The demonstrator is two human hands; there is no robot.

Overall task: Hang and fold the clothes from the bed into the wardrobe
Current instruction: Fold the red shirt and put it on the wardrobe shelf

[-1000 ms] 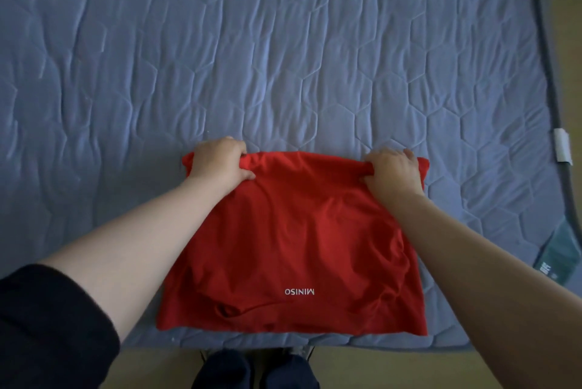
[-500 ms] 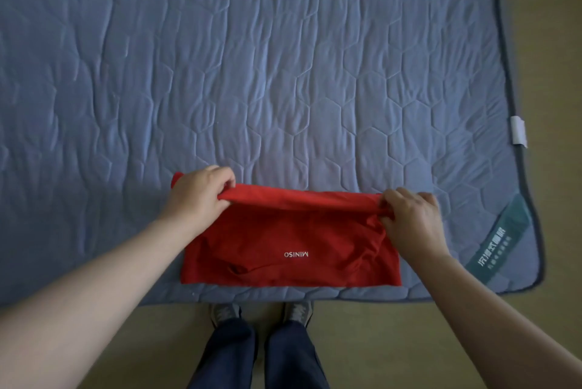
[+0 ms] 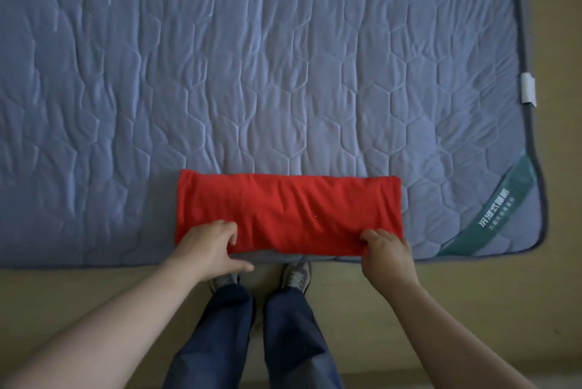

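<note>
Red garment [image 3: 289, 209]: folded strip at the near edge of the quilted bed [image 3: 252, 73].
Long axis: left-right, spanning both hands.
Left hand [image 3: 204, 247]: pinching near-left corner.
Right hand [image 3: 385, 250]: gripping near-right corner.
Direction: just beyond both, equally near.

Tan floor [image 3: 560, 294], dim even light

The only lettering stands on the green corner band [image 3: 491, 212] sewn across the lower right corner of the bed cover [image 3: 283, 58]. It carries 2 slanted lines of white Chinese characters. The larger line seems to read 沉浸式睡眠, though blurred; the smaller line beneath it is too small to read.
</note>
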